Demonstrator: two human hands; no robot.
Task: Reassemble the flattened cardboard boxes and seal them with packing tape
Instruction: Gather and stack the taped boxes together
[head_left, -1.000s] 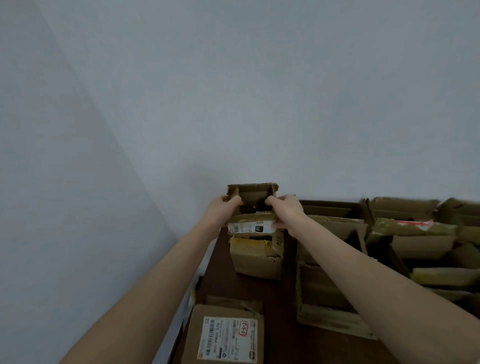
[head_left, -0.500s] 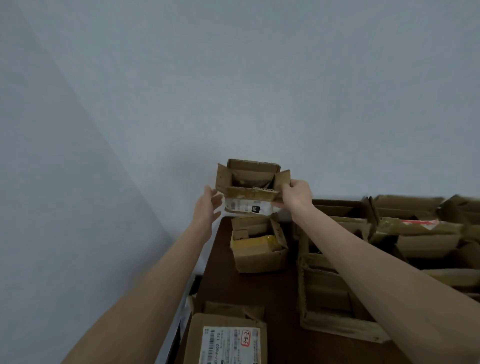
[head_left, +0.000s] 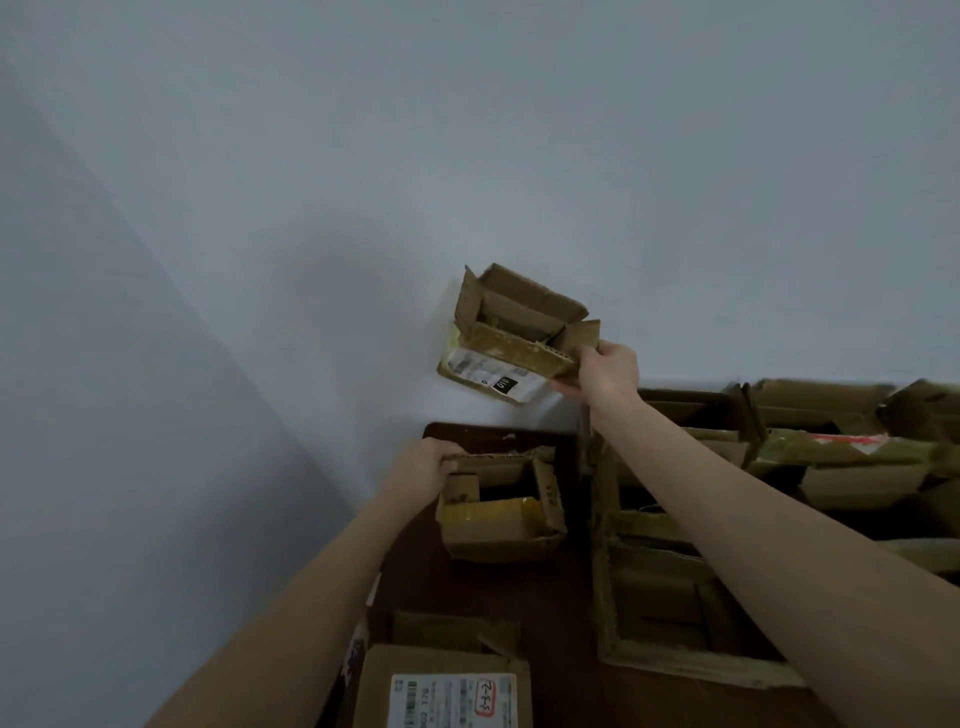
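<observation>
Reaching forward and up, my right arm runs nearly straight toward the wall (head_left: 467, 156). The right hand (head_left: 608, 371) pinches the near right corner of a small open box (head_left: 514, 332), thumb on top and fingers beneath. That box hangs in the air against the wall, tilted down to the left, with its flaps spread and a white label on its near face. It sits up and to the left of the hand that holds it.

My left arm reaches lower, bent a little at the wrist. The left hand (head_left: 422, 466) has its fingers curled over the far left rim of a second box (head_left: 501, 530). This one stands open on the dark tabletop (head_left: 566, 587), with yellowed tape across its near flap. The small open box hangs above it and slightly to the right, well apart from it.

A closed labelled box (head_left: 447, 691) lies at the near edge, below my left forearm. A larger open box (head_left: 665, 613) sits under my right forearm, and more open boxes (head_left: 831, 457) crowd the right side along the wall.
</observation>
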